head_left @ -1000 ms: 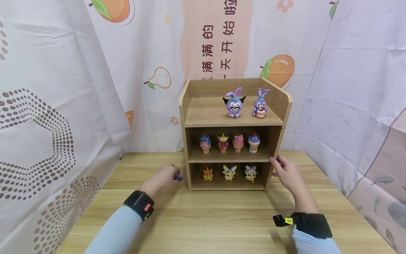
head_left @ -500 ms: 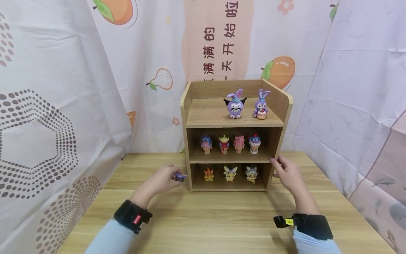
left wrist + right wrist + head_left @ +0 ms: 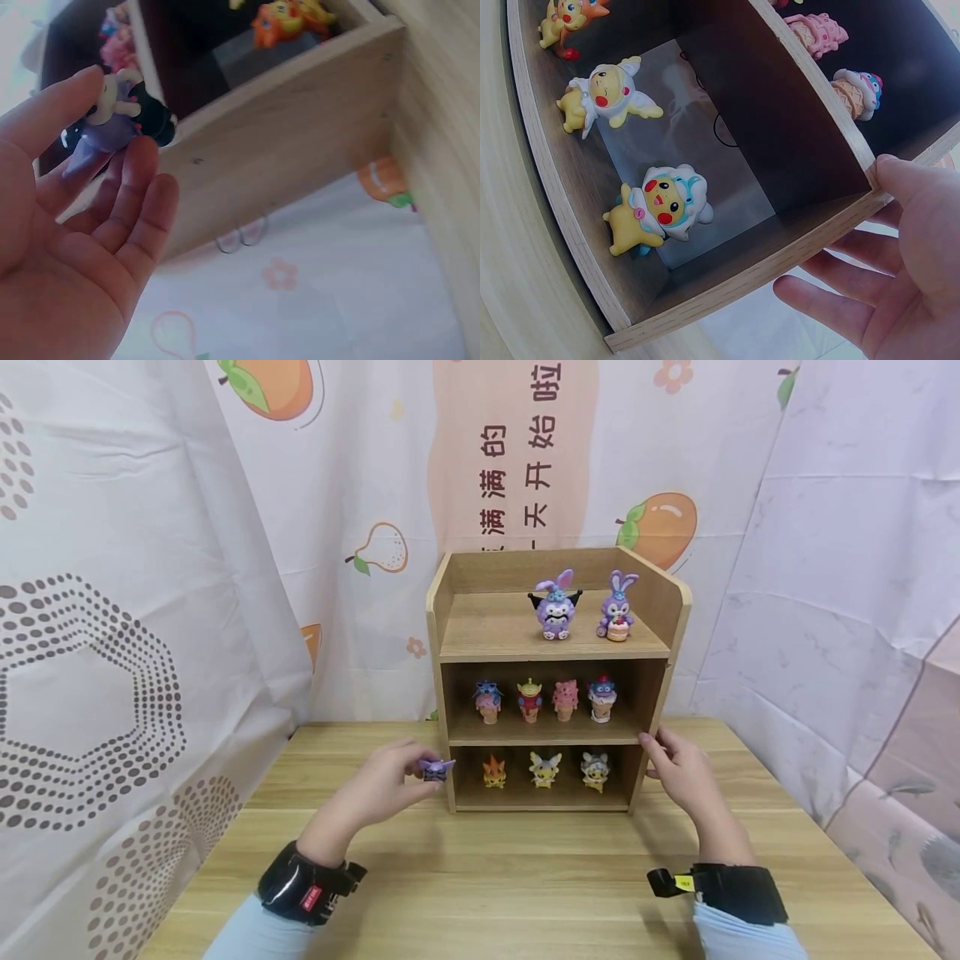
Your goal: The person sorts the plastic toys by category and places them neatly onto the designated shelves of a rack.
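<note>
On a wooden surface [image 3: 525,868], the left hand [image 3: 378,789] pinches a small purple figurine [image 3: 436,769] beside the shelf unit [image 3: 442,693]; the right hand [image 3: 678,768], fingers relaxed, rests against the shelf's right side

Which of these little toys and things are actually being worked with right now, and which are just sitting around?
In hand:
- small purple figurine, pinched by the left hand
- wooden shelf, its side touched by the right hand

Just sitting:
- three yellow and orange figures on the bottom shelf
- four ice-cream cone figures in the middle
- two purple rabbits on top
</note>
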The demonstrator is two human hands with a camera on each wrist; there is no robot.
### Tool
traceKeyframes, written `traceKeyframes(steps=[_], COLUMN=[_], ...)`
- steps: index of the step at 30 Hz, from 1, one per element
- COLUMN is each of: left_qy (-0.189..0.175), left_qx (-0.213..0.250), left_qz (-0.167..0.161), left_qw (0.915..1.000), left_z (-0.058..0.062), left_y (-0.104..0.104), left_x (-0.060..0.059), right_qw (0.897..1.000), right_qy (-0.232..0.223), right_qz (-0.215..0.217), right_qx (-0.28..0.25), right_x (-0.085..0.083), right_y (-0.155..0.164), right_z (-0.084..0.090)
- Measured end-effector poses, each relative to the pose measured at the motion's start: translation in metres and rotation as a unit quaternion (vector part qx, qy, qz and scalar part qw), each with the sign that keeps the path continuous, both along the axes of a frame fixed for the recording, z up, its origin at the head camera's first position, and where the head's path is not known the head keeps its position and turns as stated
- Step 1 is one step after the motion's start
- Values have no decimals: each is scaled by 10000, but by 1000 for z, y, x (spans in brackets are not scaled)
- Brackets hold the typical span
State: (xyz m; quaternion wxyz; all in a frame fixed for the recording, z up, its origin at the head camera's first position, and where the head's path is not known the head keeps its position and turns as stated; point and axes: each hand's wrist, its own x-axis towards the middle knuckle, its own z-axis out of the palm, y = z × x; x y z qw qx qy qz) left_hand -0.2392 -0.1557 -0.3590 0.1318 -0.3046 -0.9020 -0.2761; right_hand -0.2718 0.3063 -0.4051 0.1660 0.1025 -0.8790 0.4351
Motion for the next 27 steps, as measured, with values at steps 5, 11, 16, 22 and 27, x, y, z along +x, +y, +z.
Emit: traceKeyframes(steps=[5,11,16,22,27], left_qy=[514,1365,2101,2760,3041], left_qx=[410,955,1289,1497,1554], left_qz=[-145,-376,-528,-625,-599], left_qw=[9977,9853,9677,9474,9380], left_z=[12,27,45,68,86], left_y=[10,24,38,54,65], left_x=[6,5,5,2,-1], right_qw=[10000,10000,10000,10000,10000], right_qy=[-37,-70,-21,8,-22], right_qz=[19,29,7,-16,-52], right_qx=[-30,-23,39,49,68], right_x=[1,1,1,0,0], right_y=[-1,-1,0,0,0], right_z=[2,2,0,-2,1])
